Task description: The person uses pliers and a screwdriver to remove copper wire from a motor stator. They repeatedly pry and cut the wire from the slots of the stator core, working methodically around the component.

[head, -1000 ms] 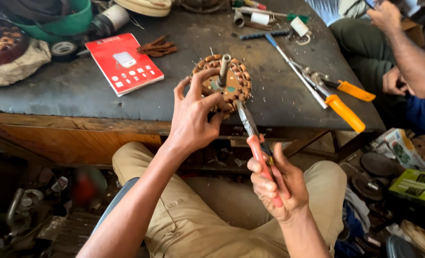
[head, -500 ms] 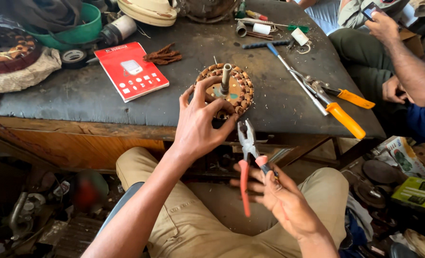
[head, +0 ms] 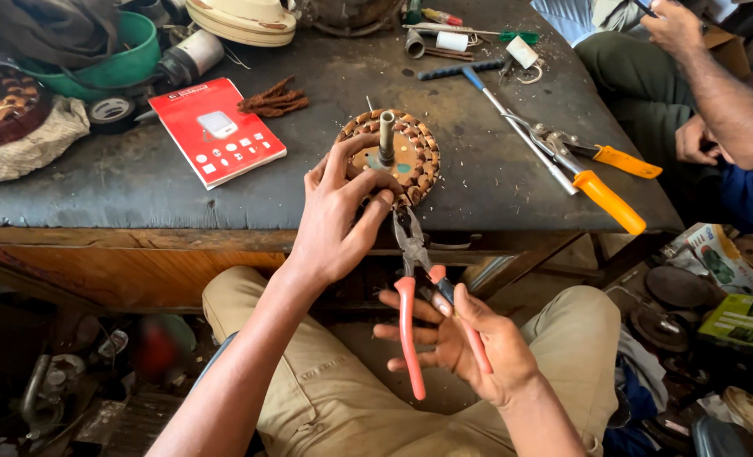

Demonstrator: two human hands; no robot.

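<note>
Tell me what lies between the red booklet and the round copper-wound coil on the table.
In the head view, a small pile of brown scraps lies between the red booklet and the coil.

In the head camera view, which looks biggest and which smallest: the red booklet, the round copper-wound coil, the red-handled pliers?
1. Red booklet
2. Round coil and red-handled pliers: too alike to rank; the pliers are longer but slimmer, and nearer the camera.

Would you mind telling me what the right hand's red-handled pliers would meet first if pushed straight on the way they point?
Probably the round copper-wound stator held by the left hand; the pliers' tip sits just below its near edge.
</note>
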